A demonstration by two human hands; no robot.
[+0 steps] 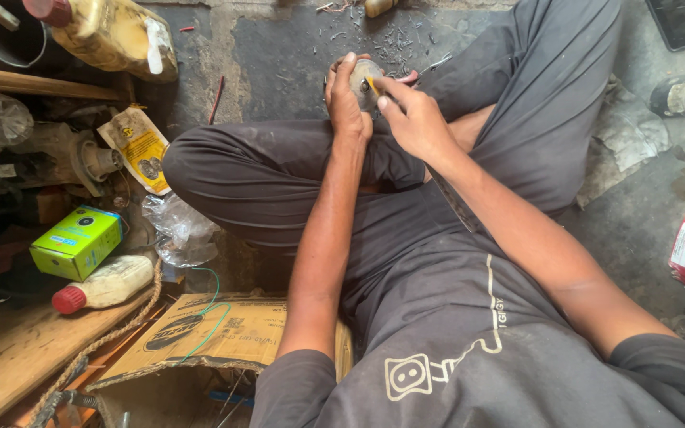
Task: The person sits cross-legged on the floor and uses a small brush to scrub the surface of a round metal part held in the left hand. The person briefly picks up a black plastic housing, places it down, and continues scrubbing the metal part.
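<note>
— Currently, what step is in hand?
— Left hand (pixel 347 101) fingers clamp the small round grey metal part (pixel 364 79) above the crossed legs; right hand (pixel 411 116) fingers pinch a thin yellow tool (pixel 373 85) into it.
— Next requirement?
— Probably steady support and precise tip control.

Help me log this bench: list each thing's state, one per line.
Round metal part: gripped in left hand.
Yellow tool: pinched by right hand, tip on the part.
Green box: shut.
Red-capped bottle: lying down, capped.
Cardboard box: flap open.
</note>
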